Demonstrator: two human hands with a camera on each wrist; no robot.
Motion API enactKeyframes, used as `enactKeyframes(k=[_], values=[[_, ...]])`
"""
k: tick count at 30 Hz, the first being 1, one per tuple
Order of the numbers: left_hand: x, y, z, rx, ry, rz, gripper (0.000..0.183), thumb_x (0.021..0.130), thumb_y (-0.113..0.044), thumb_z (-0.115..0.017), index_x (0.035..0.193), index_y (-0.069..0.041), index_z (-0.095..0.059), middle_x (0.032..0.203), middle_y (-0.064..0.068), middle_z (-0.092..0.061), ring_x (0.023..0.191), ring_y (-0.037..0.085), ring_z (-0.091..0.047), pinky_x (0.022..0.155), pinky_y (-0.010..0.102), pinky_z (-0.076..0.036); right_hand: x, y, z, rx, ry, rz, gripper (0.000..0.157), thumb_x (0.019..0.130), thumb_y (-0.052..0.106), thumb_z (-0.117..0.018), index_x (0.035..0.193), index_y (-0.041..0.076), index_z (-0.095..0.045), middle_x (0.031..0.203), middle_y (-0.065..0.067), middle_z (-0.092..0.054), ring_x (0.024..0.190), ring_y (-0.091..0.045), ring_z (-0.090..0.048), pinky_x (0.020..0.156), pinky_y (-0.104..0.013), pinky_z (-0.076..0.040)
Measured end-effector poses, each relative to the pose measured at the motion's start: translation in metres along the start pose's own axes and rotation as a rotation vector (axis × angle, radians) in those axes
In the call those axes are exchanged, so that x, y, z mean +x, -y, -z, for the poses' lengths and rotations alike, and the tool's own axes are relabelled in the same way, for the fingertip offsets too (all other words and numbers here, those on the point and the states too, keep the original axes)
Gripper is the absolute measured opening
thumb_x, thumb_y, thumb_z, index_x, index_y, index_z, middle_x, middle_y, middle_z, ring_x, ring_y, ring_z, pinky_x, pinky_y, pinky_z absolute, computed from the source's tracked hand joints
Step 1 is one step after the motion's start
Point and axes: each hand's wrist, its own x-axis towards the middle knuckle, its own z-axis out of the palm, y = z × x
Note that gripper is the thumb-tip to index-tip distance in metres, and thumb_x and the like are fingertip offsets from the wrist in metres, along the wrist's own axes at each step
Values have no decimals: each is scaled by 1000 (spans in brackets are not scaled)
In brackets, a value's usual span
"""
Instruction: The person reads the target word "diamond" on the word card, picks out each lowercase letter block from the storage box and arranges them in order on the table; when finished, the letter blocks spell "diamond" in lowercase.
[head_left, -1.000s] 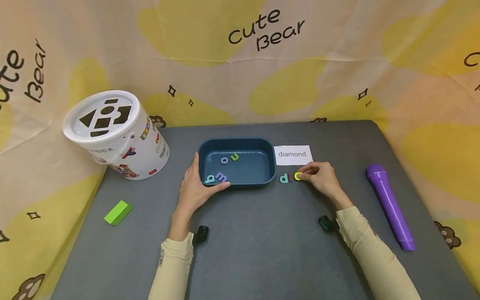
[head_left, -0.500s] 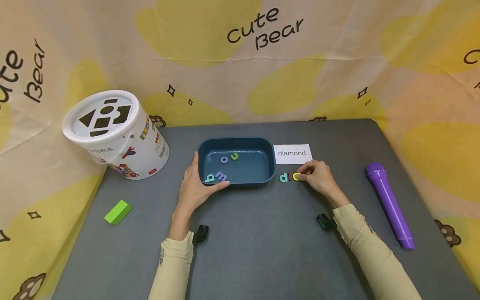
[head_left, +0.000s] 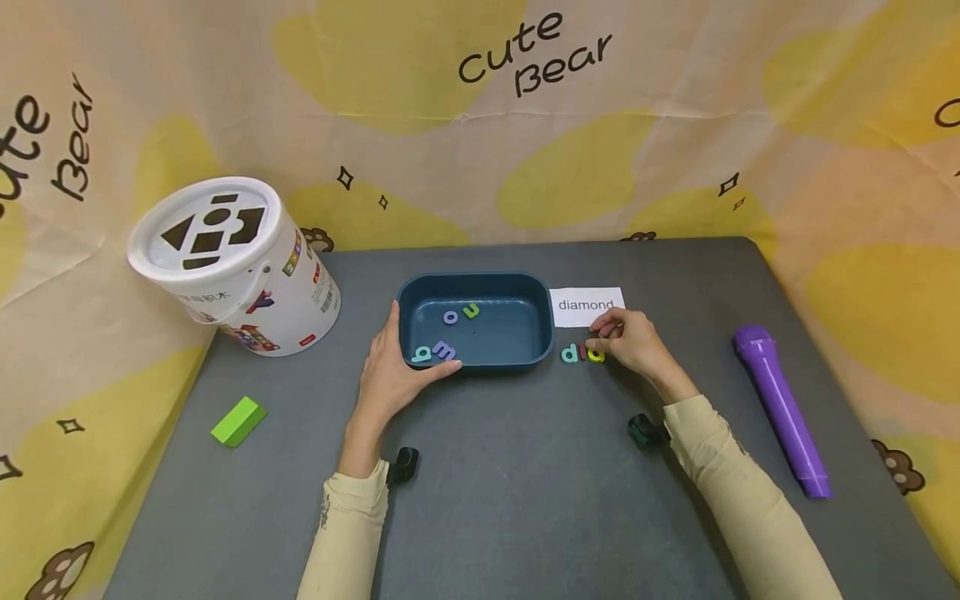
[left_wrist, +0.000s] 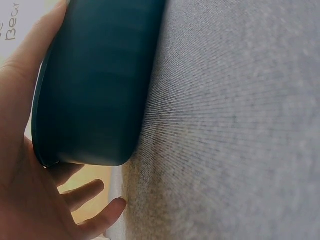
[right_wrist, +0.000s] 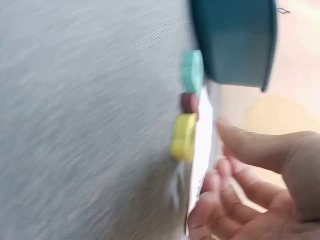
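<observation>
The yellow letter (right_wrist: 184, 137) lies on the table (head_left: 487, 475) at the right end of a short row, beside the red i (right_wrist: 188, 102), with the teal d (right_wrist: 192, 71) at the left end. Half a second ago the right hand (head_left: 637, 346) pinched this letter; now its thumb and fingers part slightly, hold nothing and hang just above it. The letter's shape shows better now, apparently an a, so the row seems to read d, i, a, like the start of the word on the card (head_left: 583, 315). That suggests the third letter is set in place, with the rest of the word not yet laid out. The card lies just beyond the row; whether a fingertip touches it, one cannot tell.

To the left stands the tray (head_left: 502, 329), holding a purple o (head_left: 450, 322), a green letter (head_left: 471, 312), a purple m (head_left: 444, 350) and a teal letter (head_left: 422, 355). The left hand (head_left: 386, 371) stays at its near left corner, thumb along the near rim, fingers spread loosely at the left end.

Farther out are the bucket (head_left: 240, 279) at far left, the green block (head_left: 238, 421) nearer, and the purple microphone (head_left: 782, 412) at right.
</observation>
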Motion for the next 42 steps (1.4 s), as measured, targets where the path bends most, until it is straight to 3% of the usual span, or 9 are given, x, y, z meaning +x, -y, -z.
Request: enactKeyframes(k=[3, 6, 10, 14, 18, 25, 32, 37, 42], values=[[1, 0, 0, 1, -5, -2, 145, 68, -74, -88, 171, -36, 7, 180, 5, -15, 164, 38, -19, 125, 72, -21, 6, 13, -6, 46, -63, 59, 26, 93, 7, -81, 113, -4, -70, 98, -17, -64, 85, -25, -57, 68, -22, -45], [1, 2, -1, -1, -10, -5, 145, 68, -74, -89, 172, -33, 4, 179, 6, -16, 164, 38, -20, 125, 73, -21, 11, 29, -19, 93, -133, 183, 25, 93, 3, -79, 115, -4, -70, 102, -20, -66, 90, -28, -61, 73, -23, -45], [1, 3, -1, -4, -10, -11, 145, 68, -74, -89, 172, -30, 2, 179, 6, -16, 164, 38, -20, 125, 73, -22, 16, 52, -39, 136, -172, 354, 24, 91, -3, -77, 115, -1, -71, 109, -20, -68, 99, -34, -62, 80, -35, -48], [1, 3, -1, -6, -5, -8, 145, 69, -74, -88, 172, -31, 4, 179, 6, -16, 164, 38, -20, 125, 72, -22, 20, 75, -59, 122, -110, 449, 28, 91, -1, -80, 118, 3, -72, 115, -20, -69, 105, -40, -62, 86, -50, -51], [1, 3, 0, -5, -5, 0, 144, 70, -74, -87, 172, -30, 4, 179, 7, -16, 163, 40, -20, 124, 74, -22, 23, 96, -79, 84, 50, 495, 33, 93, 5, -82, 124, 3, -72, 123, -19, -71, 109, -39, -64, 91, -54, -55], [2, 2, 0, 1, -13, -21, 142, 72, -73, -87, 172, -28, 3, 179, 9, -17, 163, 40, -20, 123, 75, -23, 37, 117, -110, 91, 277, 478, 42, 93, 11, -83, 133, 4, -71, 130, -12, -74, 108, -31, -67, 93, -44, -58], [1, 2, -2, 7, -19, -29, 140, 73, -74, -86, 172, -33, 5, 178, 10, -18, 163, 40, -20, 123, 74, -24, 53, 124, -130, 17, 439, 396, 35, 94, 7, -81, 129, 7, -76, 98, -8, -69, 86, -16, -62, 80, -25, -53], [1, 2, -2, 6, -20, -33, 141, 72, -74, -86, 172, -32, 4, 178, 10, -19, 163, 40, -21, 123, 73, -25, 58, 126, -137, 5, 479, 346, 35, 94, 4, -80, 128, 7, -77, 92, -6, -65, 77, -12, -56, 70, -21, -47], [2, 3, -3, 7, -28, -33, 141, 71, -73, -87, 172, -31, 2, 178, 9, -19, 163, 40, -21, 122, 73, -25, 61, 128, -140, -24, 463, 368, 29, 89, 1, -83, 118, 6, -80, 91, -7, -67, 78, -13, -56, 70, -22, -46]])
